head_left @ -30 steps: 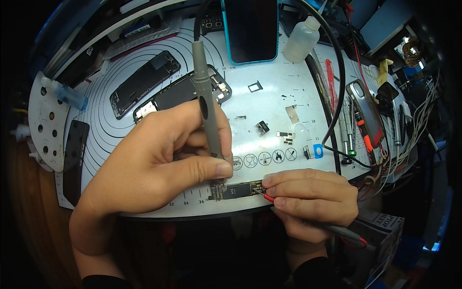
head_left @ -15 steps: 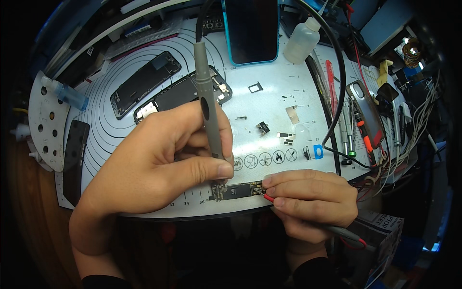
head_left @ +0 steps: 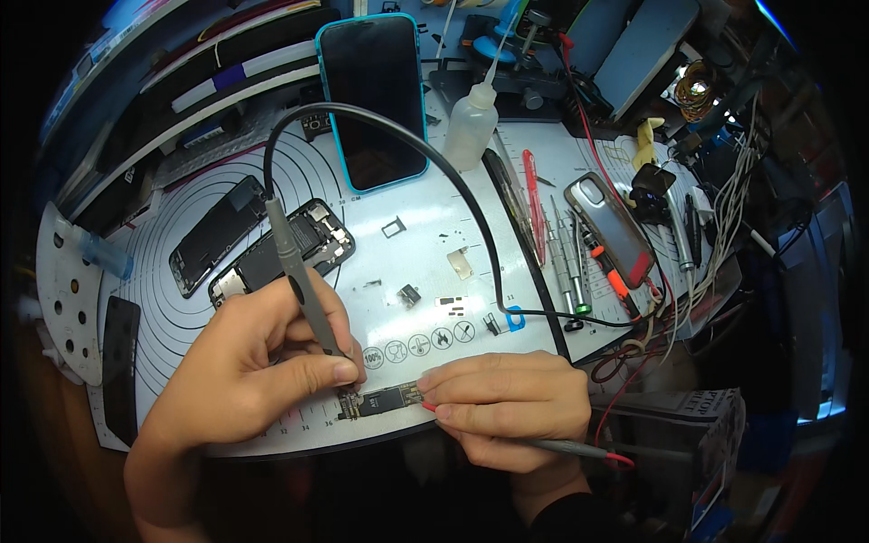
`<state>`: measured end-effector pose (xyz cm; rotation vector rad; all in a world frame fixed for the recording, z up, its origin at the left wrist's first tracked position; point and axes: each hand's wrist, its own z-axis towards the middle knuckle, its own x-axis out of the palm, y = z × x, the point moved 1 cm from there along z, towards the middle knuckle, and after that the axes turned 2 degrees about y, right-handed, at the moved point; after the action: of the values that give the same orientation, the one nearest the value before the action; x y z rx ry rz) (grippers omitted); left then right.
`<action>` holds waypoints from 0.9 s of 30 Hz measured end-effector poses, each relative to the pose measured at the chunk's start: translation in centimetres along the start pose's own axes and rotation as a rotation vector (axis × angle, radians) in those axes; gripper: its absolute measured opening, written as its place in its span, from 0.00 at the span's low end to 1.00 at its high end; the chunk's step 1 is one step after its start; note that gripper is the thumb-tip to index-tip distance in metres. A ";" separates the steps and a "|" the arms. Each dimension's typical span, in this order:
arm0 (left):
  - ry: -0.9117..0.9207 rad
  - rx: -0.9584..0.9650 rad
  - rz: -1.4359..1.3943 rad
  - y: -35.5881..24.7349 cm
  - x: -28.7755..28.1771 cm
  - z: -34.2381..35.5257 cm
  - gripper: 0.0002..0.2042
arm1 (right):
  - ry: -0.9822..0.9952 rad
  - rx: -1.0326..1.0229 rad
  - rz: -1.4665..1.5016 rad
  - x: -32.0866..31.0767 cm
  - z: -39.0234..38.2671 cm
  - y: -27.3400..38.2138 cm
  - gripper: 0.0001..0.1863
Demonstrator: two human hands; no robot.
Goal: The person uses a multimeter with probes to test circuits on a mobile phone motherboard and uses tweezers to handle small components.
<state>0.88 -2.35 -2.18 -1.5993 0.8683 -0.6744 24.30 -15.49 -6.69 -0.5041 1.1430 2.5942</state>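
Observation:
My left hand (head_left: pixel 231 366) is closed on a grey pen-like probe (head_left: pixel 310 308) with a black cable, its lower end at the left part of a narrow dark circuit board (head_left: pixel 383 400). My right hand (head_left: pixel 507 403) grips a second grey probe (head_left: pixel 566 446) with a red wire and red front end; its fingertips rest at the board's right end, partly hiding it. The board lies along the mat's front edge. Behind my left hand lie an opened phone body (head_left: pixel 328 237) and a detached dark phone screen (head_left: pixel 206 249). Small metal parts (head_left: pixel 459 262) are scattered beyond my hands.
A blue-cased phone (head_left: pixel 371 95) stands at the back beside a squeeze bottle (head_left: pixel 469 131). Screwdrivers (head_left: pixel 566 262), another phone (head_left: pixel 597 213) and tangled cables (head_left: pixel 724 217) crowd the right side. A perforated holder (head_left: pixel 68 290) stands at the left; shelves (head_left: pixel 226 63) line the back.
The view has shifted, showing more of the shelves and back, so the desk and both hands appear lower and further left. Both hands keep their grip and their places at the board.

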 end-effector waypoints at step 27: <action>0.008 0.016 -0.008 0.2 0.0 -0.2 0.08 | 0.000 0.021 0.026 0.0 -0.1 -0.2 0.14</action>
<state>0.72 -2.46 -2.31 -1.5873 0.8602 -0.6919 24.36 -15.38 -6.89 -0.4881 1.1828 2.6016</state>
